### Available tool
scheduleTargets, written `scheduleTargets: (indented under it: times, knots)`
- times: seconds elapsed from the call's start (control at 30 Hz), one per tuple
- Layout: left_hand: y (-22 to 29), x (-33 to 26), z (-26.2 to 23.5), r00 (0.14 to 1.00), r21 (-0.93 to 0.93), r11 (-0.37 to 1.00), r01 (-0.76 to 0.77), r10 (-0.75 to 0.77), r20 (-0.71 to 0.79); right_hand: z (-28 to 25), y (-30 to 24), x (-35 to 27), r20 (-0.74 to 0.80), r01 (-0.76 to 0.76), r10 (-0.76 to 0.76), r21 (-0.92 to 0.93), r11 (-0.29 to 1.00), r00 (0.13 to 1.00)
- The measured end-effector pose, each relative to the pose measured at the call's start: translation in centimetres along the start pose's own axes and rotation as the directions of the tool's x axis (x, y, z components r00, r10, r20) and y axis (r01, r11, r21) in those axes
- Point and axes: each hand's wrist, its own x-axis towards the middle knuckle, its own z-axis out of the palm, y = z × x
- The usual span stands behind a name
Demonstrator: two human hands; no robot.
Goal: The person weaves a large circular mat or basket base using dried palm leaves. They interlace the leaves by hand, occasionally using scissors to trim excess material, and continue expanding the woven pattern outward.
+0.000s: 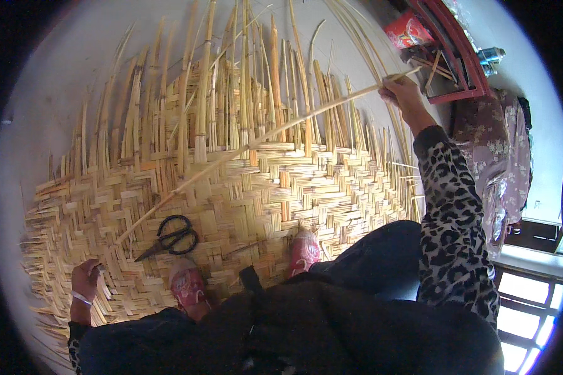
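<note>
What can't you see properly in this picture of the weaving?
- Left hand: its fingers curl around the long strip, so the strip's near end is hidden.
- Woven mat: its near edge is covered by the person's dark legs and pink shoes.
- Red shelf: cut off by the picture's rim.
- Scissors: blade tips too small to make out.

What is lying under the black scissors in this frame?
The black scissors lie directly on the woven bamboo mat, near the red shoes. The weave beneath them is covered, as is the floor under the mat.
</note>
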Motion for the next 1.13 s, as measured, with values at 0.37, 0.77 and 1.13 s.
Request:
scheduleTargets:
  times: [0.37, 0.77, 1.13]
  knots:
    - [-1.6, 2.5, -1.2, 0.997, 0.076, 0.995, -0.066, 0.062, 0.053, -9.8, 12.2, -5.9, -0.141, -0.084, 0.097, 0.093, 0.992, 0.985]
    - [5.2, 4.8, -1.5, 0.906, 0.643, 0.673, -0.365, 0.416, 0.079, -8.1, 22.7, -11.8, -0.036, -0.002, -0.021, -0.553, 0.833, 0.999]
    - [6.2, 7.6, 2.8, 0.95, 0.442, 0.874, -0.202, 0.285, -0.13, 7.6, 16.0, -17.9, 0.571, 0.358, 0.104, -0.635, 0.685, 0.814]
